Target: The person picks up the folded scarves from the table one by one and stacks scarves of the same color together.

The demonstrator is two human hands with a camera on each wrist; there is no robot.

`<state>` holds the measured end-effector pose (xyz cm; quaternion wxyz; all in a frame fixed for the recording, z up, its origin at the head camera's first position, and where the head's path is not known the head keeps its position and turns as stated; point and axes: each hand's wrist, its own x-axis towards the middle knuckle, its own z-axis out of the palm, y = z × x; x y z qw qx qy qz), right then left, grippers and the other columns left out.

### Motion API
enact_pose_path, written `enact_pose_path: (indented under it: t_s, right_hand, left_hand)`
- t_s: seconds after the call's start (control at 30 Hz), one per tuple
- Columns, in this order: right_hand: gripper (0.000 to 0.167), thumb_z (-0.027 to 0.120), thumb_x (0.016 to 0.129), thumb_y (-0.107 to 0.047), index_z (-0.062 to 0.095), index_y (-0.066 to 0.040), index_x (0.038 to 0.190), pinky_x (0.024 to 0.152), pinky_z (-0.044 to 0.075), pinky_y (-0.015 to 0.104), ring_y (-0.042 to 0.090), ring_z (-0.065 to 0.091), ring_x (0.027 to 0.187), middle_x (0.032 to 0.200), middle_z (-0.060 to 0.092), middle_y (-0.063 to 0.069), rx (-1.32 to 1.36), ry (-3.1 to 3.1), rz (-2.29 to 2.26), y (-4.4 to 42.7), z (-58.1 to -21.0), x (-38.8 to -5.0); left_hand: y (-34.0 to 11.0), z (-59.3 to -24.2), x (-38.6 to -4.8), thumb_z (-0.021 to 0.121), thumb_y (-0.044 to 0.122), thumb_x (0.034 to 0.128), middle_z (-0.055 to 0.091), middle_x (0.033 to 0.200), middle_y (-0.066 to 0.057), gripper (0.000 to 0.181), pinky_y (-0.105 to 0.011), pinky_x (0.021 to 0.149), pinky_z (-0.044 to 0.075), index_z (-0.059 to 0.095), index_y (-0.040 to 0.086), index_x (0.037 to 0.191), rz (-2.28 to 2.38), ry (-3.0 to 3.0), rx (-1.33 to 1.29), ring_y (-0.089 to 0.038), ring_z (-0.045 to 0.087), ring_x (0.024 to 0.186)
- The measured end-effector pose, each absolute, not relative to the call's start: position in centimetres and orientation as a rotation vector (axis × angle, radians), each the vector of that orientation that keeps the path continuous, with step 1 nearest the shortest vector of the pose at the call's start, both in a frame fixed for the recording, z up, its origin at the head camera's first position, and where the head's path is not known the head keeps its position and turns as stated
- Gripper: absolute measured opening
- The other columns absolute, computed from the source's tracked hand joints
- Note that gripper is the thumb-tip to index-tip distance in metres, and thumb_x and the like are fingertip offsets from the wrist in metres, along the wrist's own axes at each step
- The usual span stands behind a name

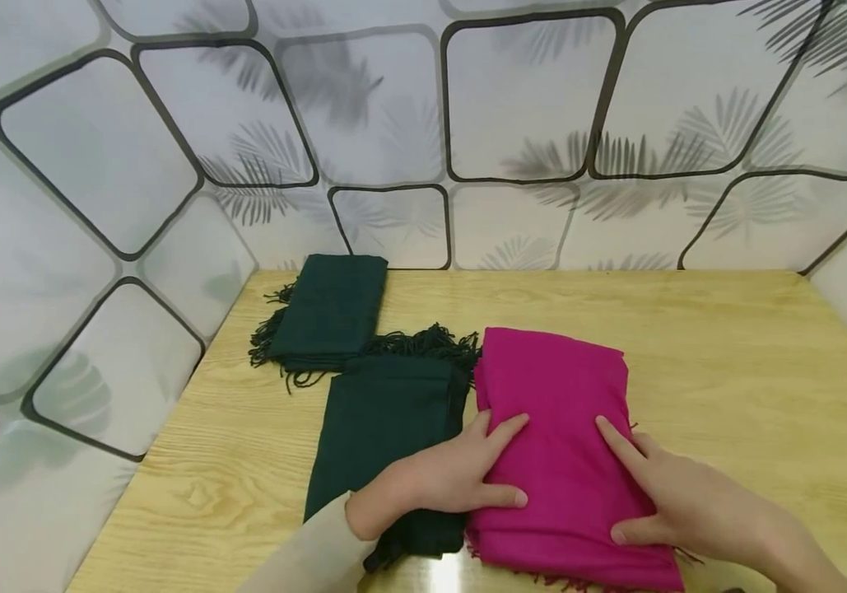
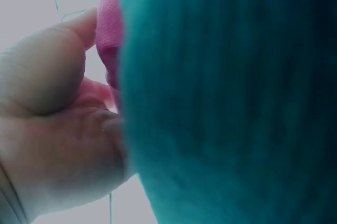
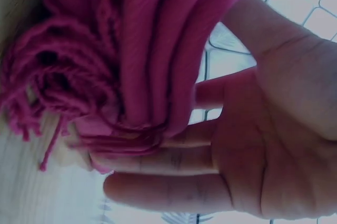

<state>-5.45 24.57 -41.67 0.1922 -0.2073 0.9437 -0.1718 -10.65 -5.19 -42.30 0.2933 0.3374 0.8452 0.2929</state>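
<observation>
A folded magenta scarf [image 1: 552, 461] with fringe along its edges lies on the wooden table. My left hand [image 1: 460, 465] touches its left edge, thumb and forefinger spread straight over the top; that wrist reaches across a folded dark green scarf [image 1: 386, 420]. At the right edge rests my right hand [image 1: 690, 494], with its thumb and forefinger on the upper face. In the right wrist view its other fingers [image 3: 168, 190] run straight along the side, by the stacked folds and magenta fringe [image 3: 68, 71]. Blurred green cloth [image 2: 221, 103] hides most of the left wrist view.
Another folded dark green scarf [image 1: 334, 309] with black-looking fringe lies farther back on the left, its corner meeting the nearer green one. The wooden table [image 1: 749, 354] ends at a wall [image 1: 527, 99] with a patterned covering at the back and sides.
</observation>
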Motion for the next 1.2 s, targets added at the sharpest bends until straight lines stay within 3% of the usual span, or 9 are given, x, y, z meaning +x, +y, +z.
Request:
enact_pose_path:
  t_s: [0.1,0.2,0.27,0.37,1.2]
  right_hand:
    - [0.121,0.071,0.073,-0.069,0.017,-0.002,0.158,0.073,0.054,0.033,0.023,0.066,0.091,0.151,0.022,0.041,-0.546,2.607,-0.52,24.28,-41.73,-5.38]
    - [0.119,0.07,0.076,-0.068,0.017,0.0,0.158,0.08,0.054,0.038,0.031,0.065,0.103,0.153,0.02,0.04,-0.563,2.55,-0.575,24.03,-41.94,-5.37]
    - [0.118,0.068,0.077,-0.069,0.018,0.001,0.157,0.093,0.05,0.049,0.044,0.051,0.126,0.153,0.024,0.039,-0.597,2.54,-0.586,23.99,-42.1,-5.43]
    - [0.118,0.068,0.077,-0.07,0.019,0.003,0.156,0.1,0.042,0.058,0.053,0.033,0.138,0.153,0.025,0.038,-0.611,2.534,-0.603,24.05,-42.3,-5.52]
    - [0.115,0.071,0.079,-0.062,0.016,0.003,0.157,0.1,0.041,0.063,0.059,0.035,0.133,0.152,0.021,0.042,-0.57,2.498,-0.624,23.8,-41.49,-5.91]
  left_hand:
    - [-5.15,-42.36,-10.41,0.063,0.05,0.0938,0.02,0.157,-0.014,0.088,-0.025,0.098,0.045,0.014,0.021,0.16,0.697,2.28,0.891,-0.023,0.028,0.14]
    - [-5.17,-42.46,-10.31,0.063,0.05,0.0938,0.02,0.157,-0.014,0.087,-0.025,0.098,0.045,0.015,0.02,0.16,0.664,2.291,0.903,-0.024,0.029,0.14]
    - [-5.15,-42.5,-10.29,0.063,0.049,0.0939,0.02,0.157,-0.015,0.087,-0.024,0.099,0.045,0.016,0.019,0.16,0.656,2.291,0.924,-0.024,0.029,0.14]
    - [-5.11,-42.5,-10.31,0.063,0.049,0.0939,0.021,0.156,-0.016,0.087,-0.024,0.099,0.045,0.016,0.017,0.16,0.647,2.289,0.948,-0.024,0.03,0.14]
    - [-4.81,-42.22,-10.28,0.062,0.046,0.0958,0.019,0.157,-0.018,0.086,-0.03,0.104,0.043,0.015,0.015,0.16,0.646,2.313,0.945,-0.028,0.027,0.143]
